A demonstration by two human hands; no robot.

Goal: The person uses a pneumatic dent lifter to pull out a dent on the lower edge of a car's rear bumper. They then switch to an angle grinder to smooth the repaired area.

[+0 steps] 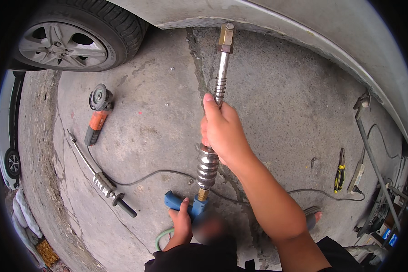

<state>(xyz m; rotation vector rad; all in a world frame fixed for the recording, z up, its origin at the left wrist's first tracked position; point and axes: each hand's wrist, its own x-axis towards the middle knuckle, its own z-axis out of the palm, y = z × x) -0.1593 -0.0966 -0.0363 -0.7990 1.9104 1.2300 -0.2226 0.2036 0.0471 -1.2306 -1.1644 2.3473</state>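
Observation:
A long chrome slide hammer (207, 167) with a coiled spring and brass fittings reaches to the car's body panel (303, 20) at the top, its tip at the panel's lower edge. My right hand (220, 127) is closed round its shaft above the ribbed weight. My left hand (180, 222) grips the blue pneumatic handle (175, 201) at the lower end, where a green hose (162, 236) curves away. Part of that lower end is blurred.
A car wheel (63, 47) is top left. An orange angle grinder (98, 120), a second puller (102, 183) and a cable (158, 172) lie on the concrete. Pliers (339, 177), a power strip (356, 177) and a long metal bar (371, 149) lie right. Another car (7, 136) is far left.

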